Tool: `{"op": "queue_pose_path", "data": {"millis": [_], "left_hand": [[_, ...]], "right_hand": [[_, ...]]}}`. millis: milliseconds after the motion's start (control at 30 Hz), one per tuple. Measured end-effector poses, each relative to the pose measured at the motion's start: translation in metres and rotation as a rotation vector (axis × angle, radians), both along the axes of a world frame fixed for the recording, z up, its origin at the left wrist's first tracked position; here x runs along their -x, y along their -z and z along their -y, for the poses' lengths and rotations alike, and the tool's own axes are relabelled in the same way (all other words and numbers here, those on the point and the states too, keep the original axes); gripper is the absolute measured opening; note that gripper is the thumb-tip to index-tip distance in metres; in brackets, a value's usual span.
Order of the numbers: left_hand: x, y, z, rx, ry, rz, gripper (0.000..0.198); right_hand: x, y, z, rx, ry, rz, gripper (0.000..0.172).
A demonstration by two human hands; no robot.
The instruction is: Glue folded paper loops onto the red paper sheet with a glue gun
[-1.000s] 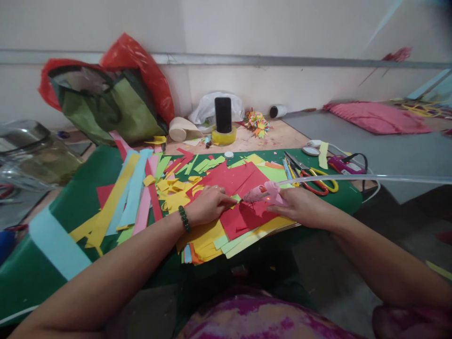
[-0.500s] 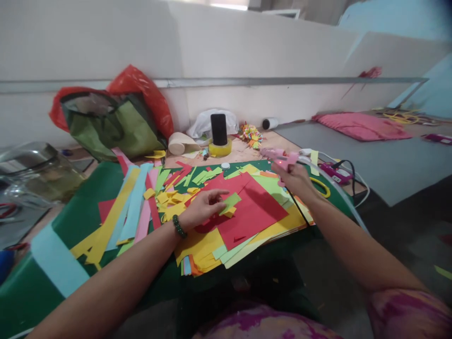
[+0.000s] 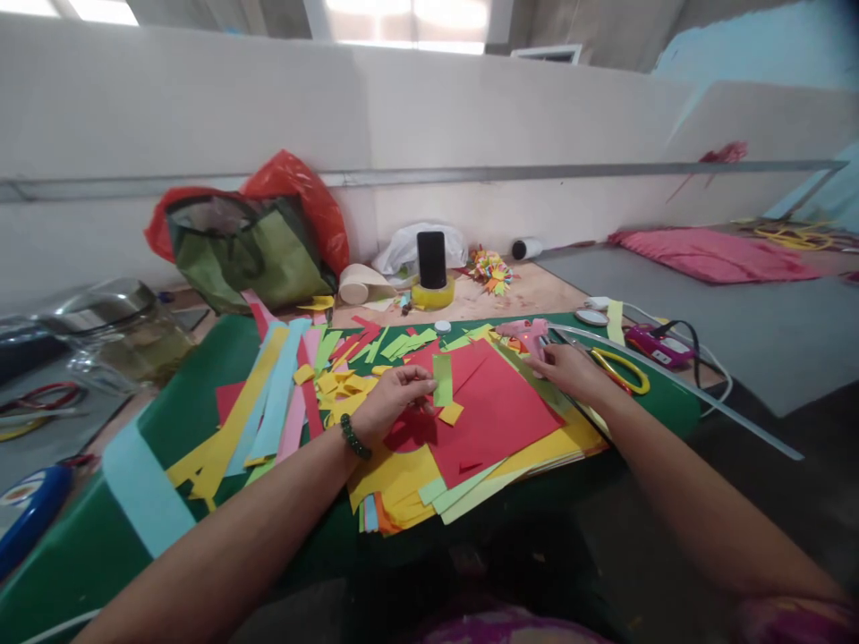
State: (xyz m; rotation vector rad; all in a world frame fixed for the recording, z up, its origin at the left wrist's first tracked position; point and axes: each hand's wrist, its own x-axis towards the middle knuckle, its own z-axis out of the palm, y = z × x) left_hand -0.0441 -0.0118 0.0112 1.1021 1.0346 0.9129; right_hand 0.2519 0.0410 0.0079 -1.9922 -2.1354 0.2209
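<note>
My left hand (image 3: 395,399) pinches a light green paper strip (image 3: 443,379) between thumb and fingers, above a red paper sheet (image 3: 500,425). A small yellow paper piece (image 3: 451,413) lies close under the strip. On the right, my right hand (image 3: 570,368) has its fingers around the handle of a pink hot glue gun (image 3: 530,334), whose nozzle points left over the far edge of the red sheet. A clear glue stick (image 3: 704,398) trails out behind the gun toward the lower right.
Yellow-handled scissors (image 3: 624,371) lie right of the right hand, near a purple power strip (image 3: 661,347). Small yellow pieces (image 3: 342,386) and long coloured strips (image 3: 268,394) cover the left. A phone (image 3: 431,259) stands upright on a tape roll (image 3: 433,295); a glass jar (image 3: 124,344) is far left.
The green strip has turned from slanted to upright in my left hand. My right hand and the glue gun have come lower, toward the table. The whole view has shifted slightly.
</note>
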Motion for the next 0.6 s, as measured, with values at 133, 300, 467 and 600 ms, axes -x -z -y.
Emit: {"op": "queue_pose_path", "data": {"millis": [133,300,467,600], "left_hand": [[-0.001,0.0,0.001,0.008,0.02,0.033,0.035],[0.001,0.004,0.001,-0.012,0.042,0.028,0.031],[0.002,0.005,-0.001,-0.017,0.058,0.002,0.03],[0.001,0.005,0.0,-0.011,0.047,-0.01,0.033]], "right_hand": [[-0.004,0.001,0.004,-0.03,0.005,0.078,0.036],[-0.004,0.001,0.004,0.019,0.081,-0.068,0.029],[-0.002,0.0,-0.005,-0.07,0.138,-0.123,0.029],[-0.004,0.001,-0.032,-0.165,0.178,-0.051,0.029]]}}
